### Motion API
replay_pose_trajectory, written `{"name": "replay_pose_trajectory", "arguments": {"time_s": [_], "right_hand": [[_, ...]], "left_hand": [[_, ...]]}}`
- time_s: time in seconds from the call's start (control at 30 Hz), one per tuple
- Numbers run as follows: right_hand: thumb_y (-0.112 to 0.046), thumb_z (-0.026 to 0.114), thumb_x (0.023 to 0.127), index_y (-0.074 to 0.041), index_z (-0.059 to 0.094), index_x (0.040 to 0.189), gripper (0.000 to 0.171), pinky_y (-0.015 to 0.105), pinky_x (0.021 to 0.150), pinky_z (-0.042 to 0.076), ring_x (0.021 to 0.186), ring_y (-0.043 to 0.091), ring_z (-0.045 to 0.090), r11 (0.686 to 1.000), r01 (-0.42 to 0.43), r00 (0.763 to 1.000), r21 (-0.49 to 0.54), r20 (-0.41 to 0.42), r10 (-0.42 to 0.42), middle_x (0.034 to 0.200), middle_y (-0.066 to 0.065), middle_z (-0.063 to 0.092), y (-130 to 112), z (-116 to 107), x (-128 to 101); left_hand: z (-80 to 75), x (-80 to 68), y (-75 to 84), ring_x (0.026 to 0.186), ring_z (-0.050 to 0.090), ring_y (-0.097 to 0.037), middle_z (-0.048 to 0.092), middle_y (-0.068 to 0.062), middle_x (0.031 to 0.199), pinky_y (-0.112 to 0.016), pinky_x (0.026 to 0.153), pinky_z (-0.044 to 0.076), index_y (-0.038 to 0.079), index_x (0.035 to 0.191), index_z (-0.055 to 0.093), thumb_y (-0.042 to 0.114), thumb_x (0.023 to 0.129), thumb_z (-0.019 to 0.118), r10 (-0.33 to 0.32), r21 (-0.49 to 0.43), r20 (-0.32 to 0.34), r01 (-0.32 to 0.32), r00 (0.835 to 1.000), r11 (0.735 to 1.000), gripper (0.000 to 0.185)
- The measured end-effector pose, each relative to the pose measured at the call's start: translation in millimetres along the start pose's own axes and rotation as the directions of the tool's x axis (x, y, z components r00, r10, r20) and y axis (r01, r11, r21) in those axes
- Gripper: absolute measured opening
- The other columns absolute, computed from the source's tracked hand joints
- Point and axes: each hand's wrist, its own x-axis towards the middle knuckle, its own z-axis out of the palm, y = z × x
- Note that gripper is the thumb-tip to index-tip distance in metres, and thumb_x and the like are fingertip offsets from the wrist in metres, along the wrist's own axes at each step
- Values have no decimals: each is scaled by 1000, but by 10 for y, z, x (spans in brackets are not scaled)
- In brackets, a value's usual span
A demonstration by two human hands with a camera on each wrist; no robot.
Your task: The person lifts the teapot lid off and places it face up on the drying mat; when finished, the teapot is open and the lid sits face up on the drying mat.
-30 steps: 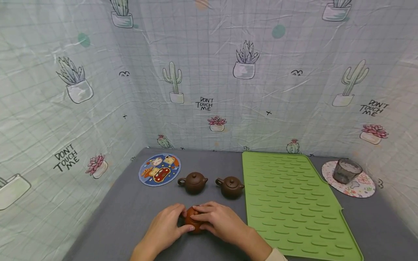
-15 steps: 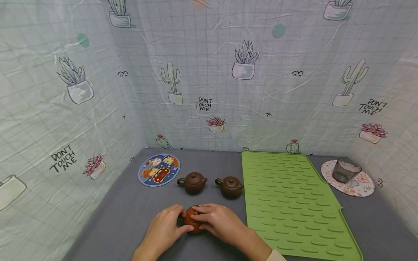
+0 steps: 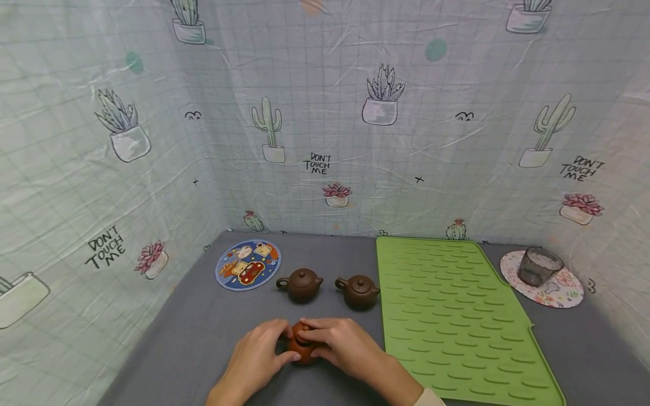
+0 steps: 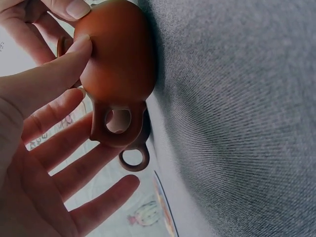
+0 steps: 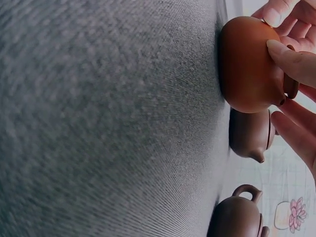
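Note:
A reddish-brown clay teapot (image 3: 302,354) stands on the grey cloth between both hands. My left hand (image 3: 258,351) holds its body at the handle side, the thumb on the near wall; the left wrist view shows the handle (image 4: 118,126) beside spread fingers. Over the top, my right hand (image 3: 347,345) holds the small lid, with the thumb against the body. The lid (image 5: 291,81) is tilted up off the rim in the right wrist view, and a dark gap shows below it in the head view. The right fingers partly hide the lid and its knob.
Behind stand two dark brown teapots, one on the left (image 3: 302,286) and one on the right (image 3: 359,293). A green ridged mat (image 3: 457,321) lies at right. Farther out, a dark glass (image 3: 539,266) sits on a floral coaster (image 3: 569,293). A blue round coaster (image 3: 223,275) lies back left.
The lid has come up from its seat on the teapot, tilted under the right fingers, and a dark opening now shows. The left hand and the teapot body have stayed in place.

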Motion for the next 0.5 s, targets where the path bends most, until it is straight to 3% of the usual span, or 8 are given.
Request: {"name": "replay_pose_trajectory", "arguments": {"time_s": [0.2,0.5], "right_hand": [[-18,83,83,-19,74,125,43,26,88,59,112,14,73,1000,-23,999,16,-27,23,134,1,71,10,-54,6],[-14,84,82,-21,80,112,31,24,84,59,104,12,76,999,-5,990,-36,-140,0,119,0,78,49,-108,-10]], "left_hand": [[6,-3,-1,82,61,-4,66,15,90,-28,66,49,29,93,65,36,76,89,35,-16,-8,-35,999,999,30],[-7,16,-7,90,65,-7,71,12,100,-34,74,54,28,99,72,40,77,88,48,-8,25,-48,999,999,30]]}}
